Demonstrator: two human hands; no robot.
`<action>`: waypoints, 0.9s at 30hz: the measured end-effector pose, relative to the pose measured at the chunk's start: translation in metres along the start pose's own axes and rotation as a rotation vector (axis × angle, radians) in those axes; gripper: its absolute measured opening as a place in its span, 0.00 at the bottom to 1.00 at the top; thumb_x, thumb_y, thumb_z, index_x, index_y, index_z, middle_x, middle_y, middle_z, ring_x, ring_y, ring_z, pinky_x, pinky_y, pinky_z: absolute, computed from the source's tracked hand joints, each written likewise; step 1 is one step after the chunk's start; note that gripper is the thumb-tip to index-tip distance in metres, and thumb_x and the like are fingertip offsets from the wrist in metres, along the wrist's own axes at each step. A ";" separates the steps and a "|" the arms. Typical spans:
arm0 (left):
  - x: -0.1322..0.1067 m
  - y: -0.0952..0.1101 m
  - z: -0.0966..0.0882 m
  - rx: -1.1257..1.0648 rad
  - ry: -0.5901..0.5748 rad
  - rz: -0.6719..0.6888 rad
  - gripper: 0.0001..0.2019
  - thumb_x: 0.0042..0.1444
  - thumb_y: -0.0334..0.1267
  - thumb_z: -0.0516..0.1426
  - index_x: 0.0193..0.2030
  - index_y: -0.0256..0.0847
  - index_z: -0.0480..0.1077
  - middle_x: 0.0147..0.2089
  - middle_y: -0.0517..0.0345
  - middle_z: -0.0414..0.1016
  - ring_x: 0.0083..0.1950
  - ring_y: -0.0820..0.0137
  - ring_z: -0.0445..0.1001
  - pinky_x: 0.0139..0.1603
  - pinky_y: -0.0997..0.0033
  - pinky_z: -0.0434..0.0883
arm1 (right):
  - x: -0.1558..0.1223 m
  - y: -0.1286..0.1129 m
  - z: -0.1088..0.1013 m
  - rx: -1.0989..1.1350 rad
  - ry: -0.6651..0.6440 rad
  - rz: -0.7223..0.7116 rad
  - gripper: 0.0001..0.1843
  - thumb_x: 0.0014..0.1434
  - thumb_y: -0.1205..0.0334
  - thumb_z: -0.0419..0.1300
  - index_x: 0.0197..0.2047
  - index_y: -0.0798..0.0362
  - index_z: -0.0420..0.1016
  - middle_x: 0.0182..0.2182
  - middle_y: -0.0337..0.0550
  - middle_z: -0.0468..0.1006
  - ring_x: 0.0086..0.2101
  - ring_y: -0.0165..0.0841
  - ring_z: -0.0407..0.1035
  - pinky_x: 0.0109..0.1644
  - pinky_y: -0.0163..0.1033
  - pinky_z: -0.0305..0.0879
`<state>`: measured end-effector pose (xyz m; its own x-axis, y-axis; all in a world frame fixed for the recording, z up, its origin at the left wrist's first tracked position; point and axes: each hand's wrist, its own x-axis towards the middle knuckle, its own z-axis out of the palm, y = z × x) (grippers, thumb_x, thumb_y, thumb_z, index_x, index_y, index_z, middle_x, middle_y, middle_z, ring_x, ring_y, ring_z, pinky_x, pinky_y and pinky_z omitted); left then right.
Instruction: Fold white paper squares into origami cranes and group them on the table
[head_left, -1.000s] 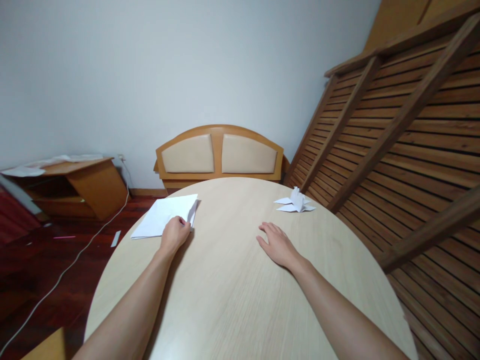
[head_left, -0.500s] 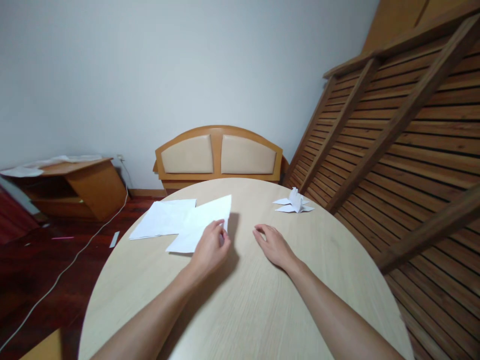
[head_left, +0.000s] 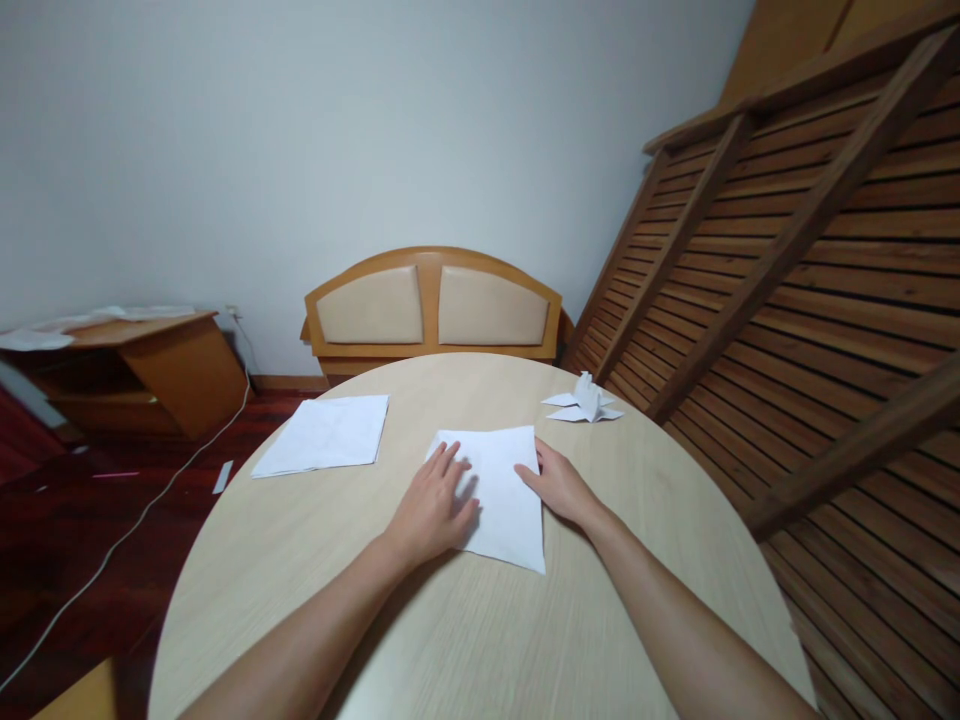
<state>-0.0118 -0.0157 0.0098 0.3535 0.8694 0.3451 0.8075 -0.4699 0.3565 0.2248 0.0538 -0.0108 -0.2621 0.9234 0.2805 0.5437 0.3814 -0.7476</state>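
A white sheet of paper lies in front of me near the middle of the round table. Over its left side is my left hand, fingers spread and casting a shadow on the paper. My right hand grips the sheet's right edge, thumb on top and the other fingers partly hidden behind the edge. Farther left rests a small stack of white paper, apart from both hands. Folded white paper pieces, crane-like in shape, sit beyond my right hand.
Slatted wooden panels lean along the right side of the table. A padded headboard stands behind it against the wall. On the left are a low wooden desk and a pale cable across the dark floor.
The sheet has moved right, away from the stack, and now lies before me. My left hand has let go and spread its fingers; my right hand has taken the right edge.
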 end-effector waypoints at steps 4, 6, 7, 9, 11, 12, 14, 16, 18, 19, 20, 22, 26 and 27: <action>0.000 -0.009 0.002 0.130 -0.122 -0.065 0.28 0.61 0.48 0.55 0.63 0.32 0.62 0.71 0.33 0.56 0.72 0.47 0.54 0.69 0.46 0.58 | -0.001 -0.002 -0.008 -0.298 0.217 0.052 0.34 0.57 0.58 0.61 0.66 0.54 0.62 0.54 0.55 0.75 0.53 0.48 0.69 0.59 0.56 0.64; -0.001 0.000 0.002 0.183 -0.122 -0.082 0.28 0.61 0.52 0.55 0.62 0.34 0.64 0.68 0.36 0.62 0.68 0.48 0.61 0.66 0.46 0.61 | -0.004 -0.014 -0.004 -0.429 0.280 -0.002 0.34 0.60 0.57 0.59 0.68 0.57 0.60 0.61 0.59 0.68 0.60 0.50 0.61 0.63 0.56 0.59; -0.002 0.007 0.002 0.207 -0.118 -0.069 0.27 0.60 0.53 0.55 0.60 0.35 0.66 0.66 0.37 0.64 0.66 0.48 0.63 0.64 0.47 0.62 | -0.006 -0.022 0.001 -0.444 0.254 -0.050 0.32 0.63 0.56 0.56 0.67 0.57 0.61 0.63 0.57 0.66 0.62 0.48 0.59 0.65 0.54 0.58; -0.003 0.019 0.002 0.246 -0.109 -0.050 0.24 0.59 0.55 0.55 0.55 0.38 0.69 0.61 0.40 0.69 0.60 0.48 0.68 0.58 0.47 0.67 | -0.012 -0.038 0.013 -0.443 0.116 -0.127 0.28 0.67 0.53 0.51 0.66 0.56 0.64 0.64 0.53 0.66 0.64 0.44 0.57 0.67 0.50 0.54; -0.003 0.024 0.003 0.275 -0.083 -0.061 0.18 0.62 0.48 0.53 0.52 0.39 0.70 0.56 0.42 0.72 0.56 0.51 0.71 0.55 0.48 0.68 | -0.018 -0.050 0.027 -0.455 -0.063 -0.121 0.29 0.70 0.50 0.45 0.68 0.55 0.63 0.67 0.51 0.62 0.67 0.44 0.52 0.70 0.52 0.48; -0.002 0.023 0.003 0.277 -0.075 -0.070 0.15 0.63 0.44 0.52 0.51 0.39 0.70 0.54 0.43 0.73 0.54 0.53 0.71 0.55 0.50 0.68 | -0.021 -0.053 0.032 -0.463 -0.150 -0.094 0.29 0.71 0.50 0.42 0.68 0.54 0.61 0.68 0.50 0.60 0.68 0.45 0.49 0.71 0.54 0.45; 0.001 0.017 0.007 0.250 -0.071 -0.074 0.14 0.63 0.37 0.49 0.51 0.37 0.70 0.54 0.42 0.73 0.55 0.55 0.72 0.56 0.53 0.68 | -0.025 -0.057 0.039 -0.475 -0.277 -0.079 0.31 0.71 0.48 0.40 0.71 0.52 0.56 0.71 0.47 0.53 0.70 0.45 0.43 0.72 0.57 0.39; 0.003 0.007 0.012 0.195 -0.076 -0.026 0.18 0.62 0.33 0.49 0.57 0.34 0.67 0.61 0.40 0.69 0.63 0.58 0.67 0.63 0.56 0.65 | -0.027 -0.056 0.041 -0.487 -0.337 -0.086 0.31 0.71 0.49 0.40 0.72 0.52 0.53 0.72 0.44 0.49 0.71 0.43 0.39 0.72 0.55 0.36; 0.005 -0.002 0.017 0.168 -0.120 0.019 0.24 0.64 0.35 0.48 0.65 0.32 0.60 0.70 0.39 0.60 0.71 0.57 0.57 0.69 0.54 0.58 | -0.026 -0.055 0.040 -0.501 -0.354 -0.095 0.32 0.70 0.49 0.41 0.73 0.53 0.50 0.72 0.44 0.47 0.71 0.41 0.38 0.73 0.53 0.34; 0.006 -0.005 0.020 0.167 -0.138 -0.012 0.25 0.65 0.36 0.46 0.67 0.32 0.58 0.71 0.40 0.57 0.73 0.56 0.55 0.70 0.53 0.57 | -0.025 -0.053 0.038 -0.509 -0.356 -0.094 0.33 0.70 0.48 0.42 0.73 0.53 0.50 0.72 0.43 0.47 0.71 0.41 0.37 0.73 0.53 0.33; 0.006 -0.008 0.022 0.177 -0.160 -0.034 0.26 0.66 0.38 0.46 0.69 0.33 0.57 0.73 0.41 0.54 0.74 0.55 0.51 0.71 0.51 0.55 | -0.024 -0.051 0.037 -0.517 -0.354 -0.088 0.33 0.70 0.47 0.43 0.73 0.53 0.49 0.72 0.43 0.46 0.71 0.41 0.37 0.73 0.53 0.33; 0.006 -0.010 0.023 0.206 -0.194 -0.088 0.27 0.67 0.43 0.45 0.71 0.35 0.55 0.74 0.44 0.50 0.75 0.52 0.47 0.72 0.49 0.52 | -0.020 -0.043 0.032 -0.536 -0.338 -0.058 0.35 0.69 0.44 0.43 0.73 0.50 0.49 0.73 0.42 0.45 0.71 0.42 0.36 0.73 0.53 0.33; 0.007 -0.012 0.019 0.253 -0.225 -0.173 0.31 0.67 0.52 0.44 0.72 0.37 0.54 0.75 0.43 0.48 0.75 0.49 0.45 0.71 0.47 0.51 | -0.012 -0.025 0.019 -0.596 -0.259 0.098 0.40 0.67 0.39 0.42 0.73 0.56 0.47 0.72 0.48 0.45 0.71 0.46 0.37 0.72 0.57 0.34; 0.007 -0.013 0.018 0.257 -0.224 -0.185 0.32 0.67 0.54 0.45 0.72 0.38 0.54 0.75 0.43 0.48 0.75 0.49 0.45 0.71 0.47 0.51 | -0.011 -0.022 0.015 -0.619 -0.225 0.128 0.40 0.68 0.40 0.42 0.73 0.58 0.49 0.72 0.50 0.47 0.71 0.47 0.38 0.71 0.60 0.33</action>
<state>-0.0111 -0.0011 -0.0081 0.2622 0.9611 0.0867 0.9492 -0.2730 0.1562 0.2038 0.0343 -0.0069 -0.2885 0.9570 0.0295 0.9210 0.2858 -0.2647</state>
